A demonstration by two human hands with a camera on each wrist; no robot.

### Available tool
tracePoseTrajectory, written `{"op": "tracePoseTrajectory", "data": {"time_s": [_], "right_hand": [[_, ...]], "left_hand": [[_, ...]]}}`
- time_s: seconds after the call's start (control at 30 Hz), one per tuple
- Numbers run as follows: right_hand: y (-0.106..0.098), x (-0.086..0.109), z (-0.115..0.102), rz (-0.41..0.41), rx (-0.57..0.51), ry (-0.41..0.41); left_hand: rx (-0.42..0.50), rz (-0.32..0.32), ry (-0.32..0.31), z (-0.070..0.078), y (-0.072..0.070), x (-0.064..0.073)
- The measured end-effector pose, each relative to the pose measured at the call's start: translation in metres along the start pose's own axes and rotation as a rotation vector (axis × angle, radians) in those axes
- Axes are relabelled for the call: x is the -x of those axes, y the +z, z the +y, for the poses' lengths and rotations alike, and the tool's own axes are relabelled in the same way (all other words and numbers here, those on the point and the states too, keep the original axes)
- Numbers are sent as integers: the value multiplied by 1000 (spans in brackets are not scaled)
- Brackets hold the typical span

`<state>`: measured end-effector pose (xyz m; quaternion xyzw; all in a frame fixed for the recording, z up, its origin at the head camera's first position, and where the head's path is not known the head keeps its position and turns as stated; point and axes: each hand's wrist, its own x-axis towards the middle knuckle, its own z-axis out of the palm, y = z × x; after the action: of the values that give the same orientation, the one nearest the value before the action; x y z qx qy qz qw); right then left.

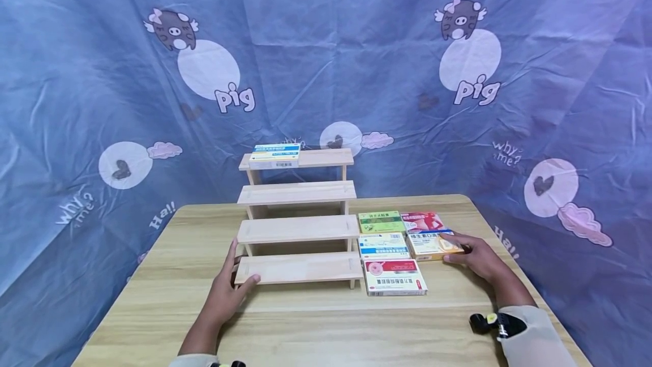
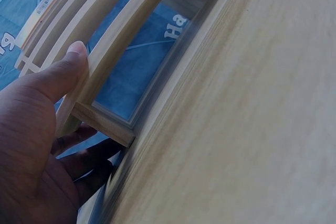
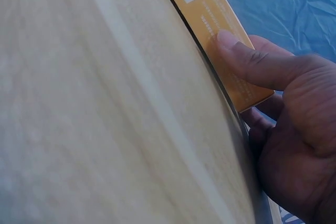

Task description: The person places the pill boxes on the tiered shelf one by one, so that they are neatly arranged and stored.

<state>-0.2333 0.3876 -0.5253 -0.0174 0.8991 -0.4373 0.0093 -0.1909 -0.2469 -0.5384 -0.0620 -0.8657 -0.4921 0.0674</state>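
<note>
A wooden four-step display stand (image 1: 297, 229) stands on the table. My left hand (image 1: 226, 290) grips the left end of its lowest step. In the left wrist view the thumb of that hand (image 2: 39, 129) lies over the step's edge, with the other fingers underneath. At the right, my right hand (image 1: 476, 256) holds the right end of a white-and-orange medicine box (image 1: 428, 246). The right wrist view shows the thumb against the box's orange side (image 3: 215, 35), which sits right at the tabletop. Other fingers are partly hidden behind the box.
A blue-and-white medicine box (image 1: 275, 155) lies on the top step. Beside the stand, on the table (image 1: 326, 333), lie a green box (image 1: 380, 222), a red box (image 1: 423, 221), another blue-and-white box (image 1: 384, 246) and a red-and-white box (image 1: 394, 277). A blue curtain (image 1: 326, 72) hangs behind.
</note>
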Motion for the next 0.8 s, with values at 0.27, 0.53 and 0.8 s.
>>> {"op": "tracePoseTrajectory", "data": {"time_s": [0.27, 0.53, 0.8], "right_hand": [[1, 1, -1, 8, -2, 27], [-3, 0, -3, -2, -3, 59], [-5, 3, 1, 6, -36, 35]], "left_hand": [[13, 4, 5, -1, 0, 0], [-2, 16, 4, -2, 1, 1], [-19, 23, 20, -3, 1, 1]]}}
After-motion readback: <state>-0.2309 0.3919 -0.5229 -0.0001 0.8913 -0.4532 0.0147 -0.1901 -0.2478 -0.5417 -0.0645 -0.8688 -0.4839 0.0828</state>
